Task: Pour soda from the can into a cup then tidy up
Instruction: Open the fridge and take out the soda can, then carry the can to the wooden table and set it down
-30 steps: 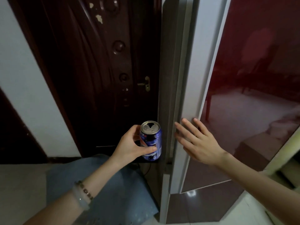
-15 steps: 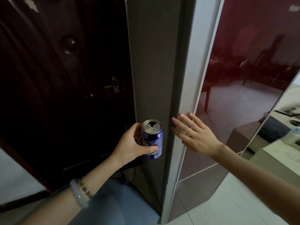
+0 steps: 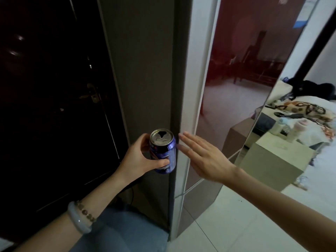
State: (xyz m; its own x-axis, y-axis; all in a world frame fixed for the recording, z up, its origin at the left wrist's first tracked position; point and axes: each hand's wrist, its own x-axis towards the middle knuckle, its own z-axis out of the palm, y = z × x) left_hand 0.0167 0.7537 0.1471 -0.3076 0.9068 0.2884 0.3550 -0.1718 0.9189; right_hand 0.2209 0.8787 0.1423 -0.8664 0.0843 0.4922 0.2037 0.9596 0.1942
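Blue, thin aluminium, likely light, easily dented and slick: gripping the one soda can round its mid-body with the curled left hand, upright, mouth open, just beside the red refrigerator door. Laying the right hand flat toward that door's edge, fingers straight, holding nothing. Counting one can, two bracelets, and seeing no cup.

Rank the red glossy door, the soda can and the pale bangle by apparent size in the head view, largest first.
1. red glossy door
2. soda can
3. pale bangle, smallest-looking although it sits nearer the camera than the can
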